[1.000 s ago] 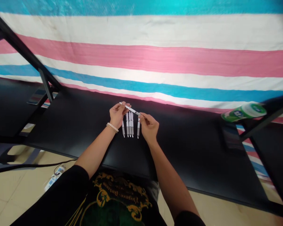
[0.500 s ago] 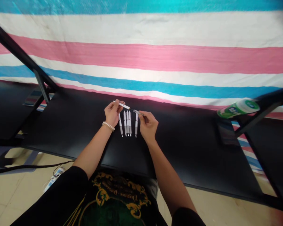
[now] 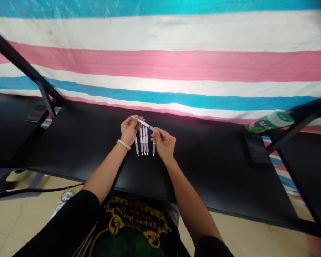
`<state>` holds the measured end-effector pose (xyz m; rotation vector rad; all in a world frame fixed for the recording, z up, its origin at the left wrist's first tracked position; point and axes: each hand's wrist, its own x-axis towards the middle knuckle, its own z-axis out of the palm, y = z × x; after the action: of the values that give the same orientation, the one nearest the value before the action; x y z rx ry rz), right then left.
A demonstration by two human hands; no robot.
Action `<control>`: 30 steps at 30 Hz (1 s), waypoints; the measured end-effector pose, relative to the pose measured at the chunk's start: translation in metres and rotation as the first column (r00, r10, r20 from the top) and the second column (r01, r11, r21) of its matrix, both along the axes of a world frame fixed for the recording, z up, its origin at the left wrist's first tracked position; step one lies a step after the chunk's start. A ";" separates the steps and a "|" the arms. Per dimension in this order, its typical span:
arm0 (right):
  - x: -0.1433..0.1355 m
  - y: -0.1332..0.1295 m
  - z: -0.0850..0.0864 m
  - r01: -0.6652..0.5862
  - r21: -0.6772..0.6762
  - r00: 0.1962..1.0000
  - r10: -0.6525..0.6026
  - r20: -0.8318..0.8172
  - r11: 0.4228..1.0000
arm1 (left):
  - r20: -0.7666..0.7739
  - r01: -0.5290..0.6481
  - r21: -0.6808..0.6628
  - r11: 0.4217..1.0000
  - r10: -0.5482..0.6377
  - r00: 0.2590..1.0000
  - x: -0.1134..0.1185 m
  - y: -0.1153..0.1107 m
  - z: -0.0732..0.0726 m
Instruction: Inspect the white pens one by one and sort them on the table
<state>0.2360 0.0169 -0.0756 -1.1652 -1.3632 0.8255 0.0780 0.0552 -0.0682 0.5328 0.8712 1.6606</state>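
A white pen [image 3: 145, 124] with a grey grip slants between my two hands, above the table. My left hand [image 3: 130, 129] is closed on its white barrel at the upper left. The fingers of my right hand [image 3: 164, 142] pinch its grey grip end at the lower right. Just below lie several white and grey pens [image 3: 144, 142] side by side, tips toward me. One more pen [image 3: 153, 148] lies a little apart on the right, its upper part hidden by my right hand.
The black table [image 3: 208, 164] spreads to both sides. A green and white canister [image 3: 269, 122] stands at the right by a black frame bar [image 3: 291, 132]. Behind hangs a striped sheet [image 3: 176, 64]. A dark flat object [image 3: 37, 110] lies at the far left.
My right hand has moved left toward my left hand. The grey grip part and the white barrel, apart with a thin refill showing between them, now meet as one pen.
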 end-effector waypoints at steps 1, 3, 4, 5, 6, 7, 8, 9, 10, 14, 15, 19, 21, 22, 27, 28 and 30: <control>0.000 0.000 0.000 0.006 0.019 1.000 -0.006 0.012 1.000 | -0.005 -0.003 0.000 1.000 0.003 1.000 -0.001 0.000 0.000; 0.001 0.000 0.001 0.014 0.068 0.999 -0.017 0.048 0.998 | -0.018 -0.013 -0.003 1.000 0.013 1.000 -0.002 0.001 0.001; 0.002 0.000 0.002 0.002 0.073 0.998 -0.007 0.065 0.997 | -0.024 -0.016 -0.005 1.000 0.016 1.000 -0.003 0.001 0.001; 0.002 -0.001 0.002 -0.020 0.060 0.997 0.015 0.077 0.998 | -0.029 -0.016 -0.006 1.000 0.016 0.999 -0.003 0.001 0.001; 0.003 -0.001 0.003 -0.049 0.032 0.995 0.047 0.084 0.998 | -0.032 -0.014 -0.005 1.000 0.014 0.999 -0.003 0.001 0.001; 0.003 -0.001 0.003 -0.074 0.002 0.994 0.074 0.083 0.997 | -0.034 -0.010 -0.001 1.000 0.010 0.999 -0.003 0.001 0.001; 0.004 -0.001 0.004 -0.084 -0.019 0.993 0.085 0.078 0.996 | -0.036 -0.007 0.003 1.000 0.007 0.999 -0.003 0.001 0.001; 0.004 -0.002 0.004 -0.081 -0.025 0.994 0.083 0.073 0.996 | -0.037 -0.006 0.008 1.000 0.007 0.999 -0.004 0.001 0.001; 0.004 -0.002 0.005 -0.073 -0.019 0.995 0.074 0.071 0.997 | -0.039 -0.009 0.010 1.000 0.009 0.999 -0.004 0.001 0.001; 0.005 -0.001 0.007 -0.115 -0.042 0.987 0.119 0.109 0.992 | -0.040 -0.024 0.000 1.000 0.024 0.999 -0.005 0.001 0.002; 0.005 -0.001 0.007 -0.131 -0.056 0.984 0.136 0.114 0.990 | -0.037 -0.024 -0.001 1.000 0.024 0.999 -0.005 0.002 0.002; 0.006 -0.002 0.007 -0.116 -0.033 0.987 0.119 0.109 0.993 | -0.040 -0.031 -0.004 1.000 0.031 0.999 -0.005 0.002 0.002; 0.006 -0.002 0.007 -0.135 -0.054 0.982 0.140 0.124 0.989 | -0.046 -0.029 -0.006 1.000 0.029 0.999 -0.005 0.002 0.002; 0.006 -0.003 0.007 -0.136 -0.066 0.982 0.143 0.125 0.989 | -0.047 -0.026 -0.006 1.000 0.026 0.999 -0.004 0.002 0.002; 0.007 -0.003 0.009 -0.104 -0.036 0.984 0.109 0.144 0.994 | -0.037 -0.021 -0.003 1.000 0.020 0.999 -0.004 0.002 0.002; 0.007 -0.003 0.009 -0.124 -0.047 0.980 0.130 0.154 0.991 | -0.036 -0.016 -0.001 1.000 0.016 0.999 -0.004 0.002 0.002; 0.008 -0.002 0.008 -0.142 -0.066 0.977 0.150 0.150 0.988 | -0.039 -0.010 0.004 1.000 0.010 0.999 -0.004 0.001 0.001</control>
<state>0.2436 0.0146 -0.0671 -1.2025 -1.5775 0.8968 0.0744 0.0566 -0.0667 0.5661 0.9009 1.6657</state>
